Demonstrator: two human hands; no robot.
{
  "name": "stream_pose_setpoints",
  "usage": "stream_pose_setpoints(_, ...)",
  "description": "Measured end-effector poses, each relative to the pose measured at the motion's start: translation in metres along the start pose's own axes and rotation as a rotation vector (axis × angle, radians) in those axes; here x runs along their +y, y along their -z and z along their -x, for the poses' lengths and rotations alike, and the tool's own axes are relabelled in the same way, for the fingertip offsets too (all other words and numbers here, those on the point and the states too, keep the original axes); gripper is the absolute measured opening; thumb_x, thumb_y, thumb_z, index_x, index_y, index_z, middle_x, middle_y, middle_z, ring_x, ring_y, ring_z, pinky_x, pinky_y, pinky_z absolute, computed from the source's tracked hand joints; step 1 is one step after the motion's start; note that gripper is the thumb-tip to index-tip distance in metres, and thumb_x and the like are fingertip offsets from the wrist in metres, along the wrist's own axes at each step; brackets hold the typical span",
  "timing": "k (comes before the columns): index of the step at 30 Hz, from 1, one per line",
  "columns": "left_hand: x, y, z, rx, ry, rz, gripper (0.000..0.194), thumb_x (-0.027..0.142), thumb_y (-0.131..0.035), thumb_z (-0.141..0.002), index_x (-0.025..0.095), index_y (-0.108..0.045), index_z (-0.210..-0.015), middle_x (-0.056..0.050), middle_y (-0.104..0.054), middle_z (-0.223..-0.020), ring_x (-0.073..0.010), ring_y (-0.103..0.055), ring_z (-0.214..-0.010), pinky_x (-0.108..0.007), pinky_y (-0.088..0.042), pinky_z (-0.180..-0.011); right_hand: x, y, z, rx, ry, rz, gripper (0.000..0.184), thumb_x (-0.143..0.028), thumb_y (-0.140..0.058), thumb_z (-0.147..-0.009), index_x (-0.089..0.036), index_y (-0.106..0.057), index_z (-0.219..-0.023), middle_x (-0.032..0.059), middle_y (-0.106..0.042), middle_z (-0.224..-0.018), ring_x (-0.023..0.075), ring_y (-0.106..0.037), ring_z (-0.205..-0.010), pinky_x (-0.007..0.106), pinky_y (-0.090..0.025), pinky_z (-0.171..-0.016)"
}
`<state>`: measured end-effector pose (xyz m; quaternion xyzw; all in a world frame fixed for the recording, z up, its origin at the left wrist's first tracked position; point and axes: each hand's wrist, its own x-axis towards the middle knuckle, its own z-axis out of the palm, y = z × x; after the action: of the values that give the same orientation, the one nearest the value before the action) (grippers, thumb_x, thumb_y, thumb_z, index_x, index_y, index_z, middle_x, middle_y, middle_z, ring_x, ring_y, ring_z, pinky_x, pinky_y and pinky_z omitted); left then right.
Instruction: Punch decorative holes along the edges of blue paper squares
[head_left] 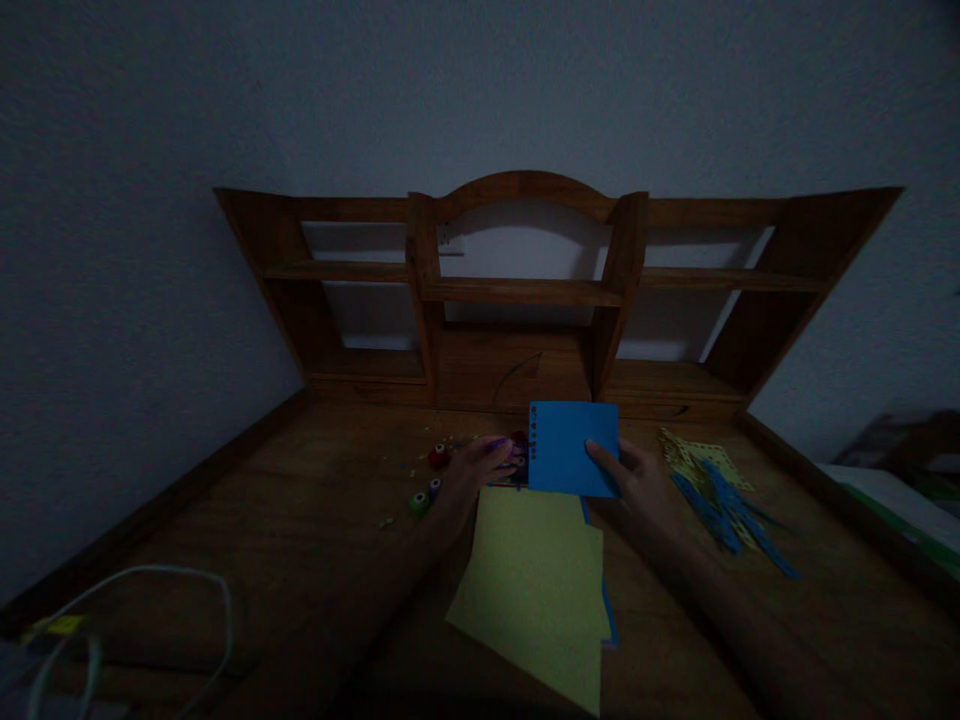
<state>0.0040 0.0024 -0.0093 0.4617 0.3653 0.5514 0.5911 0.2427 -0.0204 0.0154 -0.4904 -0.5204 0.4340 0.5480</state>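
Note:
A blue sheet of paper (pixel 566 455), with a row of punched holes down its left edge, is held up by my right hand (pixel 637 485), thumb on its face. My left hand (pixel 474 472) is closed around a small purple paper punch (pixel 501 445) just left of that edge; the fingers partly cover it. Whether the punch touches the sheet is hard to see in the dim light. Beneath both hands lies a stack of yellow paper sheets (pixel 536 580), with blue edges showing at its right side.
Left of my hands stand a red punch (pixel 438 457) and a green punch (pixel 419 503) among tiny paper scraps. Cut blue strips (pixel 727 510) and holed yellow paper (pixel 712 462) lie at right. A wooden shelf (pixel 517 292) backs the desk; a white cable (pixel 180 571) loops front left.

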Motion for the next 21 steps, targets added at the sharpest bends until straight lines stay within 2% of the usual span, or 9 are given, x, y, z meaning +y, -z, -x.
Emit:
stream_pose_setpoints(4, 0.001, 0.002, 0.001, 0.060, -0.234, -0.288, 0.032, 0.038, -0.077, -0.073, 0.020, -0.069, -0.097, -0.007, -0.069, -0.103, -0.0244, -0.063, -0.099, -0.037, -0.051, -0.088, 0.003, 0.000, -0.001, 0.005, 0.001, -0.016, 0.043, -0.055, -0.072, -0.074, -0.019, -0.071, -0.097, 0.0081, -0.074, -0.091, 0.0262, -0.067, -0.073, 0.036, -0.054, -0.064)
stream_pose_setpoints(7, 0.001, 0.004, 0.001, 0.145, -0.374, -0.384, 0.029, 0.033, -0.080, -0.068, 0.021, -0.071, -0.093, -0.007, -0.064, -0.112, -0.0257, -0.059, -0.109, -0.037, -0.048, -0.094, 0.003, 0.001, -0.002, -0.001, 0.009, -0.013, 0.042, -0.054, -0.072, -0.074, -0.018, -0.071, -0.096, 0.0082, -0.074, -0.090, 0.0264, -0.067, -0.073, 0.036, -0.054, -0.063)
stream_pose_setpoints(10, 0.001, 0.005, 0.000, 0.158, -0.271, -0.310, 0.030, 0.036, -0.079, -0.070, 0.020, -0.070, -0.094, -0.008, -0.066, -0.107, -0.0258, -0.062, -0.103, -0.039, -0.048, -0.093, 0.001, 0.001, -0.002, -0.003, 0.005, -0.001, 0.042, -0.054, -0.073, -0.074, -0.018, -0.071, -0.095, 0.0087, -0.073, -0.090, 0.0271, -0.066, -0.073, 0.037, -0.054, -0.062)
stream_pose_setpoints(12, 0.003, 0.004, 0.001, 0.158, -0.175, -0.170, 0.032, 0.040, -0.076, -0.073, 0.019, -0.067, -0.096, -0.008, -0.069, -0.103, -0.0255, -0.064, -0.100, -0.039, -0.048, -0.092, -0.001, 0.001, -0.001, -0.005, -0.001, -0.008, 0.040, -0.053, -0.073, -0.073, -0.018, -0.071, -0.093, 0.0087, -0.074, -0.090, 0.0266, -0.066, -0.072, 0.037, -0.054, -0.062)
stream_pose_setpoints(16, 0.008, 0.003, 0.003, 0.117, -0.087, 0.132, 0.042, 0.047, -0.074, -0.075, 0.018, -0.061, -0.103, -0.011, -0.071, -0.105, -0.0256, -0.068, -0.098, -0.041, -0.050, -0.090, -0.003, -0.001, 0.000, -0.004, -0.011, -0.025, 0.038, -0.052, -0.073, -0.074, -0.018, -0.071, -0.091, 0.0090, -0.073, -0.086, 0.0252, -0.065, -0.068, 0.036, -0.053, -0.060)
stream_pose_setpoints(19, 0.012, 0.002, 0.006, 0.051, 0.024, 0.085, 0.043, 0.055, -0.067, -0.079, 0.016, -0.060, -0.098, -0.011, -0.072, -0.097, -0.0219, -0.071, -0.070, -0.035, -0.055, -0.066, -0.003, -0.001, 0.000, 0.007, -0.011, -0.023, 0.039, -0.052, -0.073, -0.073, -0.018, -0.071, -0.092, 0.0087, -0.073, -0.084, 0.0250, -0.064, -0.067, 0.035, -0.052, -0.057)
stream_pose_setpoints(21, 0.015, 0.001, 0.008, 0.031, 0.050, 0.009, 0.043, 0.058, -0.062, -0.081, 0.016, -0.060, -0.089, -0.008, -0.072, -0.084, -0.0140, -0.061, -0.045, -0.026, -0.047, -0.046, -0.003, 0.000, -0.001, 0.006, -0.014, -0.023, 0.040, -0.052, -0.074, -0.073, -0.017, -0.071, -0.092, 0.0086, -0.072, -0.084, 0.0249, -0.064, -0.067, 0.034, -0.051, -0.057)
